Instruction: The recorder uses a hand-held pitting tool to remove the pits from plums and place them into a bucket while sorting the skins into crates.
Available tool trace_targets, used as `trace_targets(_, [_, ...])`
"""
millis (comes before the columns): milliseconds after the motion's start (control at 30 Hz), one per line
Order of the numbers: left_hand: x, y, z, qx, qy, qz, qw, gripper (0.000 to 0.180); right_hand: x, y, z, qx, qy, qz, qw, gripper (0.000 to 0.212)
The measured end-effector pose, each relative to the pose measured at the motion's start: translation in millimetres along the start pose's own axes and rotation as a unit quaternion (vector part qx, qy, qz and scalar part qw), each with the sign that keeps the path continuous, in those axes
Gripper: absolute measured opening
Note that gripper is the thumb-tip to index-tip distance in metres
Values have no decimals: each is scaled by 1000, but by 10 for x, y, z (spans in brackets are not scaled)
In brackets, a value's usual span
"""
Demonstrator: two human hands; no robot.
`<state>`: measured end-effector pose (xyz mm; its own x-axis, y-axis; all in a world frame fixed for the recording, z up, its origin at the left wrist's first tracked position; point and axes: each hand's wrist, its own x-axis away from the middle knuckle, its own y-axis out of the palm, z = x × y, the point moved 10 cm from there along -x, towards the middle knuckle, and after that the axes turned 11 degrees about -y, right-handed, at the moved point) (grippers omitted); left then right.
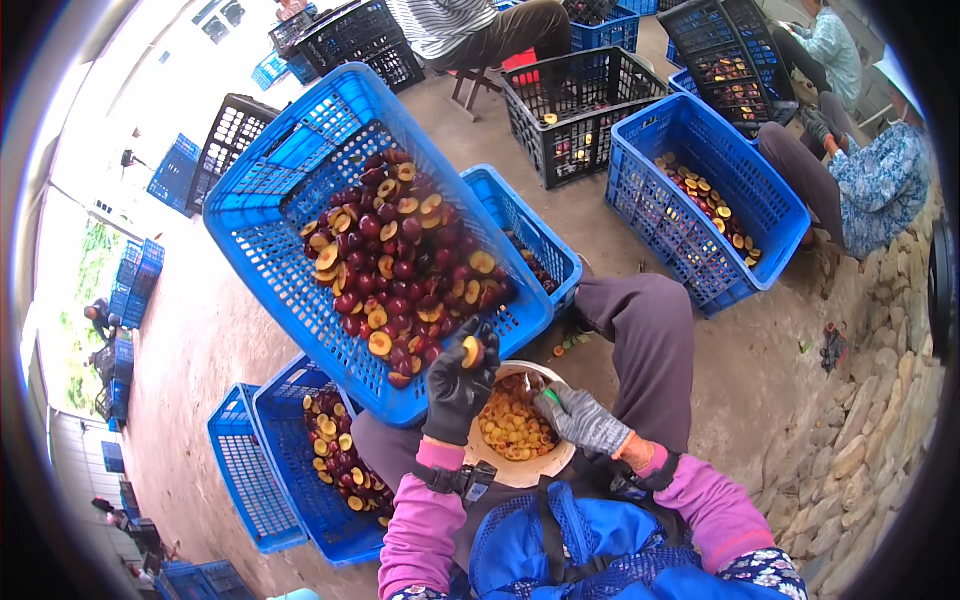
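My left hand [463, 385], in a black glove, pinches a halved plum [473, 352] with its yellow cut face showing. My right hand [588, 420], in a grey glove, is closed round a small tool with a green handle [553, 397]; its metal end is too small to make out. Below and between both hands stands a pale bucket [551, 466] partly filled with yellowish-brown plum pits or scraps. A large blue crate [275, 235] tilts toward me beside my left hand, holding many dark red plums [400, 265], several of them cut open.
At my left, another blue crate [330, 548] holds cut plums, beside a second blue crate [255, 480]. Ahead to the right stand a black crate [545, 145] and a blue crate [655, 215] with plum halves. A co-worker [880, 185] sits at the right near a stone wall [850, 450].
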<state>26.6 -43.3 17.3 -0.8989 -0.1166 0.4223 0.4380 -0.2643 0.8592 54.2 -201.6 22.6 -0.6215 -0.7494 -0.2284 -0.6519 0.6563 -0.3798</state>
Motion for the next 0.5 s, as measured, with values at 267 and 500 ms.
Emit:
trace_targets(267, [628,522,-184,-528,248,72,809,40,-169,29,-778,145,-51,-139,978,25])
trace_targets(500, [928,859,-402,-647,386,27,657,55,-10,76,-776,233,-106,-139,957,27])
